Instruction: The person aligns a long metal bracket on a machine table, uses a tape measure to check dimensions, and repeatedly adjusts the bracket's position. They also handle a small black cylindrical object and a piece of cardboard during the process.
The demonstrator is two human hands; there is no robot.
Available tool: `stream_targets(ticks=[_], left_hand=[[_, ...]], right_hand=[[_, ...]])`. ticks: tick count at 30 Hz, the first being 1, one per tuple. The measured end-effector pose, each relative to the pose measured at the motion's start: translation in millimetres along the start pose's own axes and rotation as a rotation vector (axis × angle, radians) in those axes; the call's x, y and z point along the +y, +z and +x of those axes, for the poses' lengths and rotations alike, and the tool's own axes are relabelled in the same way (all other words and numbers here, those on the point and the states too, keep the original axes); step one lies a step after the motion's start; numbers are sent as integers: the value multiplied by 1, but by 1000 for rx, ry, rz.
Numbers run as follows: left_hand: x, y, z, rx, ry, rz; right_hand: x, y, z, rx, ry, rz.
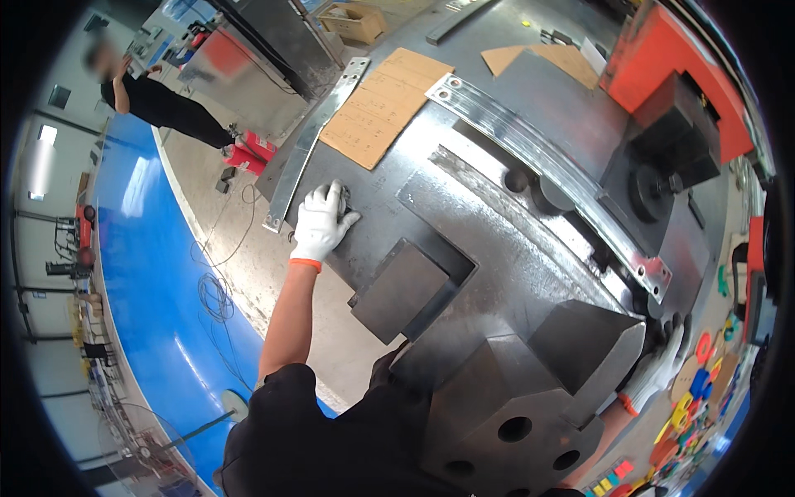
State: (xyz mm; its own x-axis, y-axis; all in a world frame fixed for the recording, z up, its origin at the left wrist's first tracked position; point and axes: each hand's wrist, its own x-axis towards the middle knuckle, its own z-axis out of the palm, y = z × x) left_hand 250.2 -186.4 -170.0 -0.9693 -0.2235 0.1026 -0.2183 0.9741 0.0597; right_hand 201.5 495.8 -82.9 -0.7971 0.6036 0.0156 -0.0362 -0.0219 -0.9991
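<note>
Blue floor (141,248) runs along the left of the workshop, where a person in black (170,103) stands near red cylinders (248,151). Across the grey metal table (464,211), a drilled flat bar (313,132) lies along the left edge, with a cardboard sheet (377,108) beside it. The left hand (319,228), in a white glove, is by this bar's near end — fingers slightly parted, thumb out to the side, a small dark shiny piece (346,200) next to them; whether it is gripped, I cannot tell. A longer, shiny bar (538,145) stretches diagonally across the right half. Near its lower end is the gloved right hand (658,369), partly behind a dark notched block (530,385) — fingers pointing away, their hold unclear.
</note>
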Motion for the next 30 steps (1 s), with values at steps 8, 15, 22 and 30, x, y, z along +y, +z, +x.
stream_targets(ticks=[8,15,22,30], left_hand=[[57,-58,-3,386,-249,-533],[208,-206,20,189,779,-855],[294,-212,64,-70,1023,-684],[319,-208,90,-284,1004,-823]], right_hand=[[-30,2,-21,-25,-40,-62],[-123,73,-73,-475,-198,-91],[-164,160,-79,-1089,-162,-214],[-159,170,-79,-714,36,-288]])
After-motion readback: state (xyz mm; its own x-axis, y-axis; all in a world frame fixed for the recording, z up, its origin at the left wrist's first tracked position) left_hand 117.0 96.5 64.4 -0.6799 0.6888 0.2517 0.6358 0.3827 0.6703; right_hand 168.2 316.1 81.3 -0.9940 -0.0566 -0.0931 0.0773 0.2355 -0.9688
